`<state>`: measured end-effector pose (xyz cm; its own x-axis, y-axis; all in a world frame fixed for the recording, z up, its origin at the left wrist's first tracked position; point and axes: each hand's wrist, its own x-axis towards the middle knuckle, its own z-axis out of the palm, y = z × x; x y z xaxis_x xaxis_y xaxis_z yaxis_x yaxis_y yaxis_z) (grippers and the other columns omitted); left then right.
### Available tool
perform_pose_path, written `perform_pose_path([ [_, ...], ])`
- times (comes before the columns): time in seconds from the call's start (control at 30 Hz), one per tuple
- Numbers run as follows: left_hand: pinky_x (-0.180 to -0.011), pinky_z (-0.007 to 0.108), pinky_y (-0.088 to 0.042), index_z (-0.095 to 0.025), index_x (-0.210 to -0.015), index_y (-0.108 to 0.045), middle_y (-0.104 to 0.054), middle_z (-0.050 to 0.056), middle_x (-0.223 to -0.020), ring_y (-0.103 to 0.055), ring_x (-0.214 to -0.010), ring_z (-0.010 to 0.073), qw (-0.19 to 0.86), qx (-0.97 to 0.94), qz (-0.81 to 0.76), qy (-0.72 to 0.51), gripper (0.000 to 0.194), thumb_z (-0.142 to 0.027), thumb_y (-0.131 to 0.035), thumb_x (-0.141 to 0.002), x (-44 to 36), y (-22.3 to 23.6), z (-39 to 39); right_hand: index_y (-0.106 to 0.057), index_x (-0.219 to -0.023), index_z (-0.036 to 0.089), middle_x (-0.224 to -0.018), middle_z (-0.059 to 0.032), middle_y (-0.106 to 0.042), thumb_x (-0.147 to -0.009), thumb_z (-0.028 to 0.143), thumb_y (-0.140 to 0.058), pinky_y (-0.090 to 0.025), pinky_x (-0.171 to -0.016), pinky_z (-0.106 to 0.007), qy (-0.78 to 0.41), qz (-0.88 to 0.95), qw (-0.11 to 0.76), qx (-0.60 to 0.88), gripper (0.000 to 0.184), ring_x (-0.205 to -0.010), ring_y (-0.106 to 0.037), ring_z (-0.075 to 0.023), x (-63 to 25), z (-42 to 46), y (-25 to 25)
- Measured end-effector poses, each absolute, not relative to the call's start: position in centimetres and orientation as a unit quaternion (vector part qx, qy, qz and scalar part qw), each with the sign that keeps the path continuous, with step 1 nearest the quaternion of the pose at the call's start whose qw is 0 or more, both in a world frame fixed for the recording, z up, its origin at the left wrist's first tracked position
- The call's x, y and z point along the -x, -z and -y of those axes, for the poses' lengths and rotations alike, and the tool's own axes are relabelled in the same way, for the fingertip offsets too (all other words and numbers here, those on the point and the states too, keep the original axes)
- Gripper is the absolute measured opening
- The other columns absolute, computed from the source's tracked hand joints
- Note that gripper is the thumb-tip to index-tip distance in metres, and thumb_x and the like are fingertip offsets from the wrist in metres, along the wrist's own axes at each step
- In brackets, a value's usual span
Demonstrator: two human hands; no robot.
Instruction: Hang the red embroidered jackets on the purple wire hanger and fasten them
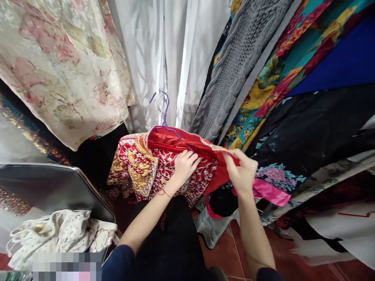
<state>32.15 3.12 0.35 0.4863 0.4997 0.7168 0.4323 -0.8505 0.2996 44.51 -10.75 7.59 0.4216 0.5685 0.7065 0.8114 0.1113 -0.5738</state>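
A red jacket (143,168) with gold and silver embroidery hangs in front of me on a purple hanger (165,113), whose hook is at a white metal rod. The jacket's right front edge is drawn out to the right, so its plain red lining shows. My right hand (241,169) grips that edge, thumb on the lining side. My left hand (186,166) is at the embroidered front beside the hanger's right arm, its fingers bent against the cloth at the opening. Whether those fingertips pinch the hanger or the fabric is hard to make out.
A cream floral garment (58,70) hangs at the upper left. To the right hang a grey knit (234,66), a colourful floral cloth (263,89) and a black garment (316,125) with flowers. A white dotted cloth (55,230) lies at a chair (58,183) on the lower left.
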Motion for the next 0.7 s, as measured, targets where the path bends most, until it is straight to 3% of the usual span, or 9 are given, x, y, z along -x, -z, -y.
perform_pose_path([
  [0.13,-0.077,0.036,-0.043,-0.019,-0.081,-0.066,-0.068,0.011,-0.087,-0.059,-0.087,0.0228,0.103,-0.837,-0.318,-0.434,0.032,-0.04,-0.049,-0.099,-34.8,-1.2,-3.9,-0.064,-0.075,0.021,-0.066,-0.002,-0.061,-0.091,0.048,-0.054,-0.043,-0.062,-0.029,0.139,0.484,0.575,0.645,0.033,-0.061,-0.053,-0.0165,-44.0,11.0,-10.5],
  [0.27,-0.086,0.036,-0.047,-0.02,-0.085,-0.061,-0.068,0.008,-0.09,-0.061,-0.089,0.0207,0.246,-0.805,-0.259,-0.473,0.033,-0.04,-0.04,-0.101,-32.8,-1.1,-2.1,-0.058,-0.072,0.022,-0.062,-0.001,-0.056,-0.09,0.049,-0.056,-0.041,-0.058,-0.03,0.092,0.459,0.587,0.66,0.033,-0.057,-0.049,-0.0159,-42.6,11.3,-8.3],
  [0.37,-0.102,0.039,-0.046,-0.022,-0.109,-0.06,-0.068,0.011,-0.114,-0.062,-0.112,0.0218,0.367,-0.742,-0.226,-0.513,0.034,-0.045,-0.036,-0.102,-29.1,0.8,0.7,-0.058,-0.078,0.024,-0.062,-0.0001,-0.057,-0.089,0.051,-0.057,-0.041,-0.052,-0.03,-0.005,0.466,0.575,0.673,0.029,-0.053,-0.049,-0.0158,-40.9,11.4,-4.1],
  [0.47,-0.106,0.04,-0.046,-0.023,-0.132,-0.053,-0.061,0.012,-0.134,-0.057,-0.127,0.0252,0.419,-0.71,-0.223,-0.52,0.05,-0.056,-0.039,-0.097,-26.3,3.1,2.9,-0.06,-0.093,0.027,-0.066,0.0006,-0.06,-0.089,0.048,-0.058,-0.043,-0.047,-0.03,-0.126,0.527,0.543,0.642,0.022,-0.05,-0.052,-0.0159,-39.2,11.5,-1.0],
  [0.53,-0.106,0.04,-0.047,-0.023,-0.135,-0.052,-0.06,0.012,-0.136,-0.057,-0.127,0.0266,0.432,-0.694,-0.255,-0.515,0.056,-0.059,-0.052,-0.091,-25.5,4.0,3.5,-0.059,-0.111,0.029,-0.079,-0.0011,-0.067,-0.09,0.041,-0.057,-0.051,-0.055,-0.03,-0.178,0.599,0.499,0.6,0.024,-0.059,-0.06,-0.0172,-38.8,11.8,-0.4],
  [0.6,-0.107,0.04,-0.046,-0.023,-0.129,-0.058,-0.064,0.011,-0.131,-0.06,-0.122,0.0263,0.443,-0.687,-0.278,-0.504,0.051,-0.054,-0.06,-0.089,-25.6,4.2,3.3,-0.056,-0.126,0.029,-0.094,-0.0031,-0.071,-0.092,0.031,-0.056,-0.056,-0.069,-0.032,-0.197,0.671,0.447,0.557,0.035,-0.072,-0.066,-0.0179,-39.1,12.1,-1.0],
  [0.7,-0.107,0.04,-0.045,-0.019,-0.117,-0.066,-0.069,0.01,-0.12,-0.063,-0.115,0.0244,0.464,-0.672,-0.273,-0.509,0.037,-0.046,-0.055,-0.094,-26.2,4.0,2.6,-0.065,-0.116,0.025,-0.091,-0.0033,-0.072,-0.094,0.021,-0.05,-0.054,-0.074,-0.03,-0.138,0.712,0.446,0.524,0.027,-0.076,-0.068,-0.0166,-40.3,11.7,-2.9],
])
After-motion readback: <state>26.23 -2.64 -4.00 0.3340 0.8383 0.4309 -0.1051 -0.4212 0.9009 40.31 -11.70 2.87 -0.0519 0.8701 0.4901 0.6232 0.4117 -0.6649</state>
